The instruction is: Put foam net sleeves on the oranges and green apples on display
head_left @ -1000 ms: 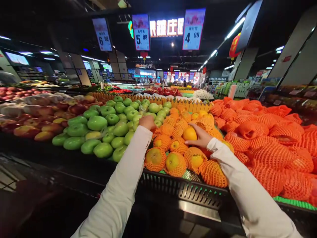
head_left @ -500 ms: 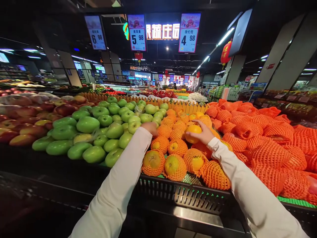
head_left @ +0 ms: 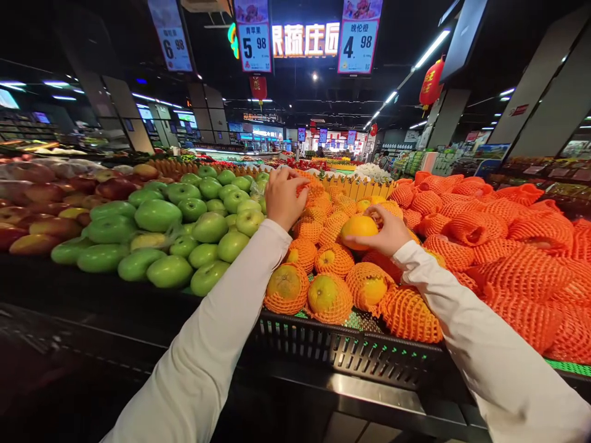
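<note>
My left hand [head_left: 285,198] is raised over the line between green apples [head_left: 211,226] and netted oranges [head_left: 333,257]. Its fingers are curled round an orange foam net [head_left: 312,179]; whether fruit sits inside it is hidden. In my right hand [head_left: 388,230] is a bare orange [head_left: 358,231], gripped between thumb and fingers, just above the other oranges. Most of those wear orange foam nets, with peel showing through the open tops. They lie in a black slatted basket [head_left: 341,351].
Redder foam-netted fruit [head_left: 517,264] is heaped at the right. Red apples [head_left: 50,203] lie far left. A low yellow picket fence [head_left: 355,187] runs behind the oranges. Price signs [head_left: 360,37] hang overhead.
My left hand has risen from among the fruit, bringing up the orange foam net. My right hand still grips the bare orange, now slightly tilted. The view has shifted a little.
</note>
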`<action>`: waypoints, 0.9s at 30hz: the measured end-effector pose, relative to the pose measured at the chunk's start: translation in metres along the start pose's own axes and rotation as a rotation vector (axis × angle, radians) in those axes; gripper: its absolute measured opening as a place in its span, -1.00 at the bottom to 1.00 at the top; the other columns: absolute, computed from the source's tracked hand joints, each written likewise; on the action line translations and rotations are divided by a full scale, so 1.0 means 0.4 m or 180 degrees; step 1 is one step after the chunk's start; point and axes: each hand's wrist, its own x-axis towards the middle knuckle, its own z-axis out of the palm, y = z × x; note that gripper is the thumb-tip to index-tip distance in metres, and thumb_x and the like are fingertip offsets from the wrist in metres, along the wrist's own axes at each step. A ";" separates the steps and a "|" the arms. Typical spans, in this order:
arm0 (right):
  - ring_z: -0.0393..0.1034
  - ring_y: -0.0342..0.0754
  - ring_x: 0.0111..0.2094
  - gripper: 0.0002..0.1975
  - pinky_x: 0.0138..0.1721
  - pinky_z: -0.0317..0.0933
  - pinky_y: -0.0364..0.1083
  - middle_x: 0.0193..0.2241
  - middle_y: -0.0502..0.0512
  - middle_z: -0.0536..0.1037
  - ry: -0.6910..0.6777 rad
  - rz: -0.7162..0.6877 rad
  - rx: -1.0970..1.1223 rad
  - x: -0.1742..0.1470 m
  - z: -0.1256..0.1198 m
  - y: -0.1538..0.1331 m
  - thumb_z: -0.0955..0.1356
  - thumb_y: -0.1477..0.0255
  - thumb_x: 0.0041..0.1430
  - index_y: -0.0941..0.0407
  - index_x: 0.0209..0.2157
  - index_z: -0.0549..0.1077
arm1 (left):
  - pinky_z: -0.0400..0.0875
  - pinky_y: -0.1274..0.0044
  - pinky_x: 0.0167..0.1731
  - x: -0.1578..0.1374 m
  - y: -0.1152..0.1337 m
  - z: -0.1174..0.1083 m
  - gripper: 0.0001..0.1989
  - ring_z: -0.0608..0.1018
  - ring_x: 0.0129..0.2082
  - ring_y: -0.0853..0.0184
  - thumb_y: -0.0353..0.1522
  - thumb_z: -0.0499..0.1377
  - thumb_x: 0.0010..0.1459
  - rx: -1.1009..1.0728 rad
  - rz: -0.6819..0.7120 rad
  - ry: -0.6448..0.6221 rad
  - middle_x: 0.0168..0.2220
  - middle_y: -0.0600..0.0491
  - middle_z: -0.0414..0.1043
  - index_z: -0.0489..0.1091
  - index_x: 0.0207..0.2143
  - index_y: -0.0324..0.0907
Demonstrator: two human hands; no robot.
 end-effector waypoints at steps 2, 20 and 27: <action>0.38 0.09 -0.26 -0.16 -0.17 0.33 0.11 -0.24 0.13 0.47 -0.0082 0.0296 0.0318 0.004 0.004 0.007 0.51 -0.17 -0.32 0.07 -0.09 0.32 | 0.30 0.26 0.10 0.002 -0.001 0.011 -0.78 0.43 0.03 0.08 -0.32 0.18 0.28 -0.0214 0.0167 0.0081 -0.09 -0.09 0.50 0.61 -0.11 -0.12; 0.36 -0.01 -0.39 -0.47 -0.29 0.21 -0.04 -0.43 0.00 0.48 -0.0624 0.0247 -0.0177 0.011 -0.026 0.008 0.51 0.11 -0.26 0.06 -0.26 0.37 | 0.28 0.53 -0.34 -0.014 0.018 0.058 -0.84 0.43 -0.39 0.39 -0.54 0.06 0.18 -0.1599 0.0792 -0.0627 -0.38 0.09 0.43 0.37 -0.28 -0.16; 0.47 0.23 -0.18 -0.42 -0.10 0.30 0.10 -0.28 0.23 0.59 -0.0897 -0.0450 -0.0953 -0.001 -0.013 -0.011 0.49 0.16 -0.15 0.13 -0.08 0.49 | 0.32 0.55 -0.31 -0.014 0.013 0.070 -0.76 0.44 -0.34 0.42 -0.64 0.04 0.12 -0.1844 0.0834 -0.0489 -0.32 0.09 0.41 0.30 -0.31 -0.13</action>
